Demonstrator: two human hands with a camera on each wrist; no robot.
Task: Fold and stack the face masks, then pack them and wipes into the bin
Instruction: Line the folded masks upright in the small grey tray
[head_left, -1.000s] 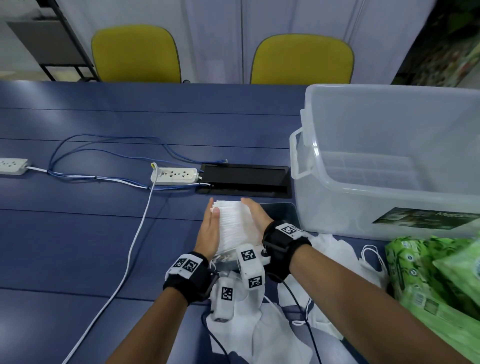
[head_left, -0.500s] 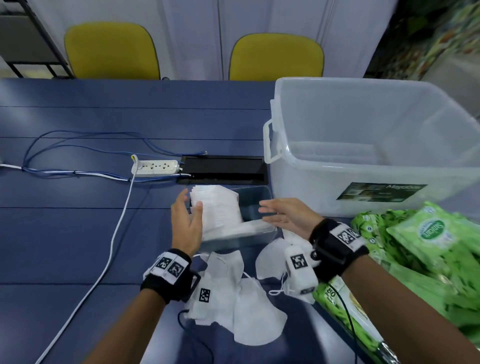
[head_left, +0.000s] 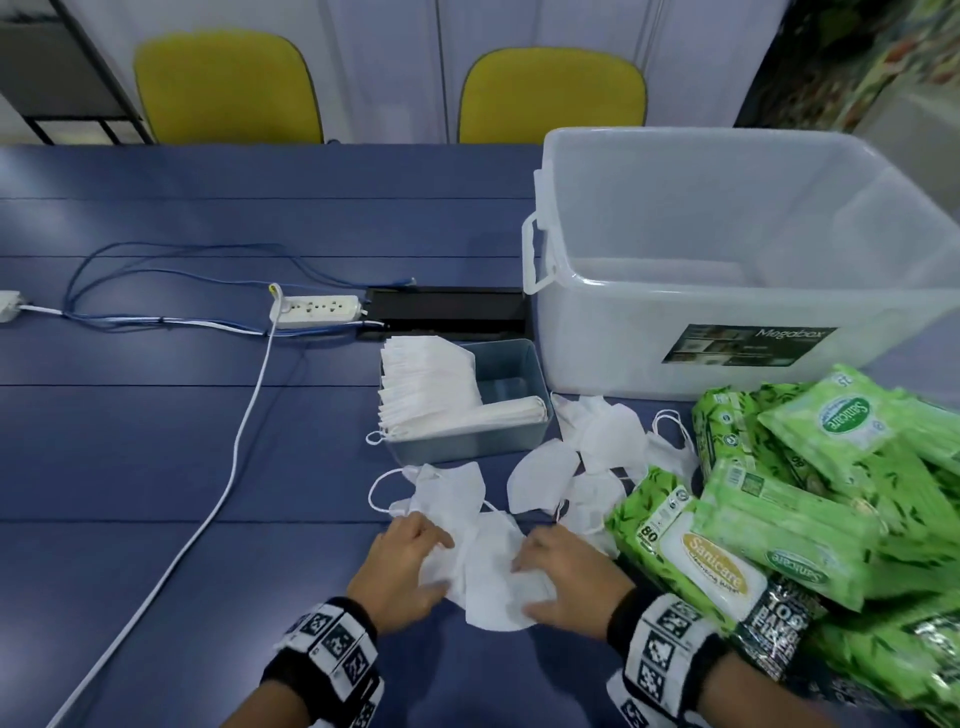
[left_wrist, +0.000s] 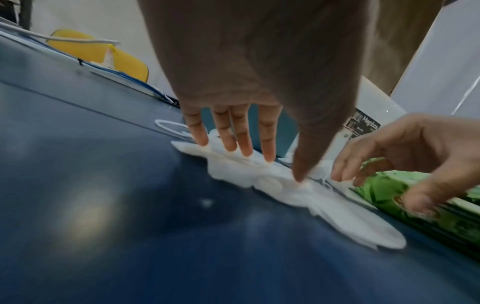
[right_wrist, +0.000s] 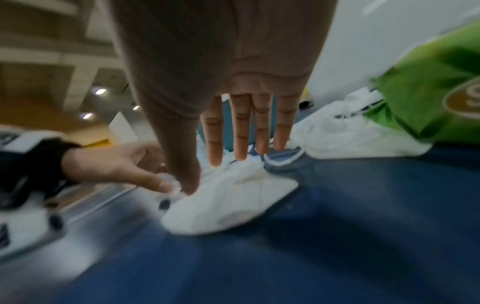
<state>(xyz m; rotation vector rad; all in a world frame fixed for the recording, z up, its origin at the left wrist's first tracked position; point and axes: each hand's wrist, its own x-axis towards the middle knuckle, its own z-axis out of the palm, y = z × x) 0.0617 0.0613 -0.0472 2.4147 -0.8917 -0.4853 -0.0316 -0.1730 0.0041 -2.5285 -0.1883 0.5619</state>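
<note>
A loose white face mask (head_left: 493, 582) lies flat on the blue table (head_left: 156, 467) near the front edge. My left hand (head_left: 431, 560) rests on its left side with straight fingers (left_wrist: 244, 142) and the thumb down on the fabric. On the mask's right side sits my right hand (head_left: 530, 577), its fingers (right_wrist: 241, 131) likewise straight and touching the mask (right_wrist: 233, 201). A stack of folded masks (head_left: 426, 389) leans in a small grey tray (head_left: 514, 364). Several more loose masks (head_left: 597, 441) lie between the tray and the green wipes packs (head_left: 831, 467). The clear plastic bin (head_left: 727, 312) stands at the back right.
A white power strip (head_left: 317, 310) with white and blue cables (head_left: 244, 415) lies on the left half of the table. A black cable box (head_left: 447, 312) sits behind the tray. Two yellow chairs (head_left: 228, 88) stand beyond the far edge.
Both hands have left the mask stack in the tray and come back toward me onto a loose mask. The stack now stands alone in the tray.
</note>
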